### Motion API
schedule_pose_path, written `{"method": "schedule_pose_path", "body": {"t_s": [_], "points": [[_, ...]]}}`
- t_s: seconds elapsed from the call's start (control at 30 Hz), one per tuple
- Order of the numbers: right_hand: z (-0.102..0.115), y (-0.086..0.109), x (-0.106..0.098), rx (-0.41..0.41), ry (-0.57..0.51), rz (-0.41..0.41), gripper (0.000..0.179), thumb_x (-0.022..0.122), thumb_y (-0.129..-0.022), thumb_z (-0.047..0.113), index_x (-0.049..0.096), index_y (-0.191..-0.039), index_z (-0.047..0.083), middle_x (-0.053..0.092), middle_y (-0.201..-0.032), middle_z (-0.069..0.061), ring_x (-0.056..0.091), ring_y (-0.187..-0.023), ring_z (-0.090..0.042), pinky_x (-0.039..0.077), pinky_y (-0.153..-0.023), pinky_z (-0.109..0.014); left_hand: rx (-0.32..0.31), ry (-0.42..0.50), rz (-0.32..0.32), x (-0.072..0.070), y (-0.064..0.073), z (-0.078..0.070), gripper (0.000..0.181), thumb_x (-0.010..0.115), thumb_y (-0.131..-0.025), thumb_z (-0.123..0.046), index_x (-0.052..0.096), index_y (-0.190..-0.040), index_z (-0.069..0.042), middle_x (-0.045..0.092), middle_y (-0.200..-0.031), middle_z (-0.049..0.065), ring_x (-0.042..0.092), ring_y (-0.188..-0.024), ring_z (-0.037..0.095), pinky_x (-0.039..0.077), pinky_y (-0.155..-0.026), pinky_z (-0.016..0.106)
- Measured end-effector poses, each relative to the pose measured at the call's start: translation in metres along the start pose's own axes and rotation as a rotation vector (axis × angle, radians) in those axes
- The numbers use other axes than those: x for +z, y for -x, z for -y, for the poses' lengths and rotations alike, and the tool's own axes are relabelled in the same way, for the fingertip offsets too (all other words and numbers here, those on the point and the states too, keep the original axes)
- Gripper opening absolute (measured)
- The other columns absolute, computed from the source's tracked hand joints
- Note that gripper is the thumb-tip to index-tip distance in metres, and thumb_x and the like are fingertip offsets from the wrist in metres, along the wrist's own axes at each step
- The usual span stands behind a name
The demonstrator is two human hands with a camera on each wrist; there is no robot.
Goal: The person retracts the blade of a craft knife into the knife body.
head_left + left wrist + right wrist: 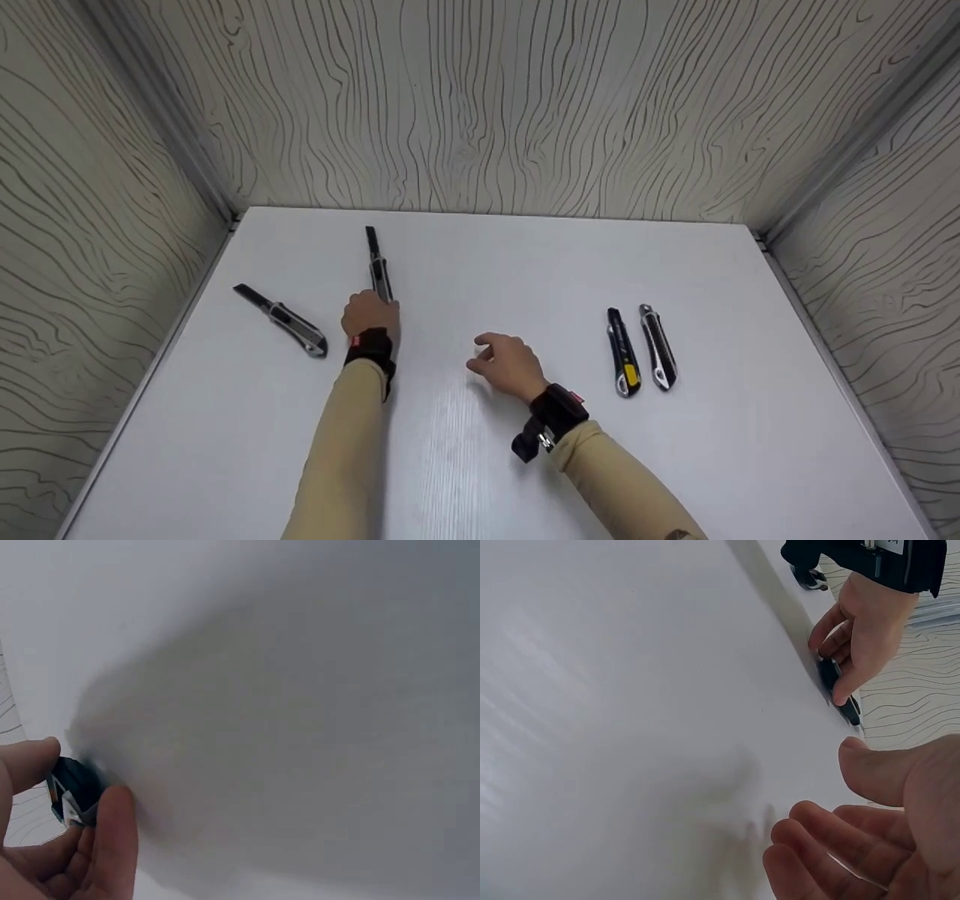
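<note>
My left hand (370,310) grips the rear of a grey-and-black utility knife (380,276) whose dark front points to the back of the table. In the left wrist view, thumb and fingers are round the end of this knife (73,784); the rest of it is hidden. Further left lies a similar grey utility knife (294,327), slanted and untouched. My right hand (513,367) hovers near the middle of the white table (480,262), fingers loosely bent and holding nothing. The right wrist view also shows the left hand (874,626) pinching the knife.
On the right lie two more utility knives side by side: a dark one with a yellow patch (630,375) and a silver-and-black one (660,351). Wood-grain panels (480,105) wall the table at the back and both sides.
</note>
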State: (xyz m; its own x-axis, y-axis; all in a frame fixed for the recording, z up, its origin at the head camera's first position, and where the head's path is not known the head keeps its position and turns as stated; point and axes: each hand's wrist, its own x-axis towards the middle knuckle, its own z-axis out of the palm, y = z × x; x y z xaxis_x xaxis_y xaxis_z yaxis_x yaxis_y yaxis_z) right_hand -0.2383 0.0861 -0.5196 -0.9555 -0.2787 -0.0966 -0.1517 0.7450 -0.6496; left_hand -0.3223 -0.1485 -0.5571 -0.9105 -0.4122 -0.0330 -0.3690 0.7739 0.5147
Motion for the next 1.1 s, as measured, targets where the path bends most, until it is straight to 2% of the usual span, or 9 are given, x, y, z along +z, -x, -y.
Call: {"method": "schedule_pose_path", "body": {"t_s": [0.17, 0.3, 0.4, 0.63, 0.9, 1.1], "points": [[-0.001, 0.003, -0.002, 0.009, -0.012, 0.002, 0.042, 0.069, -0.088, 0.026, 0.064, -0.123, 0.003, 0.075, -0.096, -0.008, 0.070, -0.088, -0.024, 0.055, -0.076, -0.039, 0.003, 0.005, -0.011, -0.002, 0.008, -0.003, 0.031, 0.063, -0.090, -0.030, 0.065, -0.088, 0.001, 0.064, -0.088, 0.018, 0.064, -0.081, 0.033, 0.052, -0.069, 0.045], [-0.004, 0.005, -0.002, 0.006, -0.006, -0.001, 0.042, 0.069, -0.088, 0.026, 0.064, -0.123, 0.003, 0.075, -0.096, -0.008, 0.070, -0.088, -0.023, 0.055, -0.077, -0.039, 0.013, 0.029, -0.038, -0.009, 0.017, -0.005, 0.030, 0.064, -0.090, -0.029, 0.064, -0.087, 0.001, 0.063, -0.085, 0.016, 0.063, -0.076, 0.031, 0.051, -0.065, 0.043], [-0.006, 0.007, -0.004, 0.012, 0.012, -0.013, 0.042, 0.069, -0.088, 0.026, 0.064, -0.123, 0.003, 0.075, -0.095, -0.008, 0.070, -0.089, -0.024, 0.055, -0.077, -0.040, 0.045, 0.046, -0.060, -0.015, 0.025, -0.009, 0.032, 0.065, -0.090, -0.030, 0.063, -0.088, 0.002, 0.062, -0.084, 0.016, 0.062, -0.075, 0.031, 0.050, -0.063, 0.042], [-0.012, 0.013, -0.011, 0.042, 0.027, -0.032, 0.042, 0.069, -0.089, 0.026, 0.063, -0.124, 0.003, 0.075, -0.097, -0.009, 0.069, -0.092, -0.026, 0.055, -0.082, -0.043, 0.145, 0.091, -0.111, -0.016, 0.042, -0.011, 0.033, 0.069, -0.088, -0.032, 0.064, -0.085, 0.000, 0.061, -0.082, 0.015, 0.062, -0.072, 0.031, 0.051, -0.062, 0.044], [-0.014, 0.019, -0.019, 0.049, 0.033, -0.052, 0.041, 0.069, -0.089, 0.027, 0.064, -0.123, 0.003, 0.075, -0.096, -0.009, 0.070, -0.090, -0.026, 0.055, -0.080, -0.043, 0.229, 0.141, -0.083, -0.018, 0.068, -0.014, 0.034, 0.071, -0.085, -0.035, 0.065, -0.086, -0.002, 0.060, -0.080, 0.010, 0.059, -0.069, 0.026, 0.050, -0.061, 0.042], [-0.021, 0.022, -0.027, 0.087, 0.034, -0.054, 0.041, 0.067, -0.090, 0.029, 0.064, -0.123, 0.003, 0.075, -0.100, -0.011, 0.069, -0.094, -0.027, 0.054, -0.085, -0.045, 0.274, 0.197, -0.031, -0.013, 0.092, -0.025, 0.036, 0.073, -0.084, -0.035, 0.068, -0.093, 0.000, 0.060, -0.082, 0.008, 0.057, -0.067, 0.023, 0.048, -0.059, 0.036]]}}
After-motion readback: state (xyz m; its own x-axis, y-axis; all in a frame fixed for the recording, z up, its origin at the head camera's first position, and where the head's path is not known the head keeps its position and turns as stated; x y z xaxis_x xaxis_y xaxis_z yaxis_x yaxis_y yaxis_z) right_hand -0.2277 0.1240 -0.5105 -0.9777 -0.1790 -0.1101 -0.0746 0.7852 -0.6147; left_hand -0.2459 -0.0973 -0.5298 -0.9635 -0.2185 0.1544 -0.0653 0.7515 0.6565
